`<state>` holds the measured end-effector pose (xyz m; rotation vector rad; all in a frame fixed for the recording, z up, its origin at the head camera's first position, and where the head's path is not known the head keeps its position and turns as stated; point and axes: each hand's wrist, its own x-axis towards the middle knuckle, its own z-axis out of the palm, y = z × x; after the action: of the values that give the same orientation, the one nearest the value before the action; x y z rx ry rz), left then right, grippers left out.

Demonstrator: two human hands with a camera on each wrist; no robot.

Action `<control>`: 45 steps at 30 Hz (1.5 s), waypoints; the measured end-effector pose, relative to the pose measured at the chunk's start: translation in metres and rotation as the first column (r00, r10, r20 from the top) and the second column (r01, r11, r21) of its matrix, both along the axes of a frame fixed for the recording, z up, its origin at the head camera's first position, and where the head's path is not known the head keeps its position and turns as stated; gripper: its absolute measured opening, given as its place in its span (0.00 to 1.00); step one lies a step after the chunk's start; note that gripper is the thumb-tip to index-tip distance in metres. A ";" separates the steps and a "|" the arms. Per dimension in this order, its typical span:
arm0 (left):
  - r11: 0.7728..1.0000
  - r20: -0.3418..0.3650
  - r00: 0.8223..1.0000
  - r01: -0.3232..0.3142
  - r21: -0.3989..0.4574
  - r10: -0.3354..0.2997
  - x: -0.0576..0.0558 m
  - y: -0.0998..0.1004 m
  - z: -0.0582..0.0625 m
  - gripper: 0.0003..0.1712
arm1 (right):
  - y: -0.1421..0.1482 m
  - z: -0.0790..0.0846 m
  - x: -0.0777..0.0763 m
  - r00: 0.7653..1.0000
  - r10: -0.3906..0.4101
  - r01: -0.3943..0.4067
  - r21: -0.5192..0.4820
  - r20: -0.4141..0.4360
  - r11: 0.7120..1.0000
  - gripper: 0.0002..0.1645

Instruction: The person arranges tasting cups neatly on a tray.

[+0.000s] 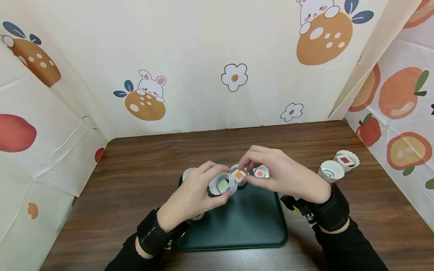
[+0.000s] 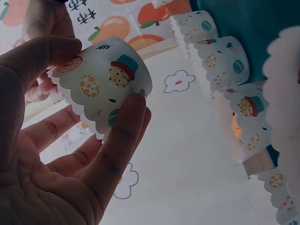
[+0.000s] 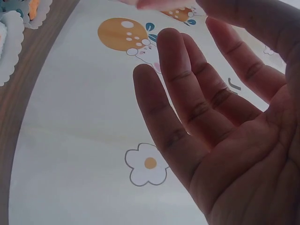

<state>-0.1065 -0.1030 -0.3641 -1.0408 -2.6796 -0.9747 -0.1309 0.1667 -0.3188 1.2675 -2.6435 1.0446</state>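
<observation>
My left hand [image 1: 194, 188] grips a scalloped paper baking cup [image 2: 103, 70] printed with cupcakes and cookies, thumb and fingers on its sides. A small white piece with a green patch [image 1: 222, 185] lies inside that cup. Close to its right, my right hand [image 1: 279, 171] hovers with fingers bent loosely. The right wrist view shows this hand's palm [image 3: 243, 164] bare. Just beyond its fingertips stands another paper cup holding an orange-patched piece [image 1: 239, 175]. A cup with a red-orange-patched piece [image 1: 260, 173] is partly hidden behind the right hand.
A dark green tray [image 1: 244, 229] lies on the brown wooden table [image 1: 135, 162] under both hands. More paper cups show partly behind the left hand. At the right of the table stand two cups, one with a white item [image 1: 329, 173], one with a dark-red-patched piece [image 1: 345, 160].
</observation>
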 end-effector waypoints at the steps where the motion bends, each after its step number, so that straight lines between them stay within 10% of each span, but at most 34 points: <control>1: 1.000 0.009 1.000 0.005 -0.013 -0.005 0.000 0.000 -0.001 0.29 | 0.001 0.001 0.000 1.000 -0.005 0.005 0.004 -0.004 1.000 0.15; 25: 0.962 0.068 0.991 0.127 -0.241 -0.114 0.005 0.006 -0.031 0.25 | 0.019 0.006 0.001 0.996 -0.035 0.031 -0.047 -0.087 0.998 0.16; 45: 0.912 0.115 0.990 0.126 -0.390 -0.087 0.001 0.009 -0.040 0.24 | 0.021 0.008 0.003 0.998 -0.041 0.039 -0.048 -0.039 0.998 0.15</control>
<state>-0.1051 -0.0937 -0.4037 -1.2489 -3.0070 -0.5095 -0.1282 0.1873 -0.3108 1.2080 -2.5873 1.0584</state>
